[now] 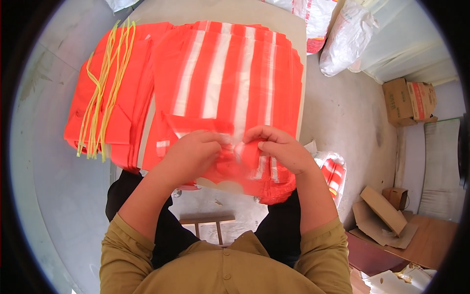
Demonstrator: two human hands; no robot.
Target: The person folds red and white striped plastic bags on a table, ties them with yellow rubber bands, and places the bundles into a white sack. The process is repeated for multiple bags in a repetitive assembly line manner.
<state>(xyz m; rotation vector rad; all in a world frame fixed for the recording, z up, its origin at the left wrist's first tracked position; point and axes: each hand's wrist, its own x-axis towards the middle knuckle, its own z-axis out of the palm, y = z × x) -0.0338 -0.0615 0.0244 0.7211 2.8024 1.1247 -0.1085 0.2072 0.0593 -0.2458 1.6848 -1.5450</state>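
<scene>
In the head view, a thick stack of orange-red sheets with white stripes (235, 78) lies on the worktop (225, 10) in front of the person, its near edge under both hands. The left hand (200, 149) is half-curled, its fingertips at a blurred fold of the top sheet. The right hand (276, 147) faces it, thumb and forefinger bent toward each other at the same fabric; blur hides whether either one grips. Left of the stack, yellow cords (100, 89) lie across a folded orange pile (134, 83). Beyond, a white sack (348, 39) stands on the floor (338, 105).
</scene>
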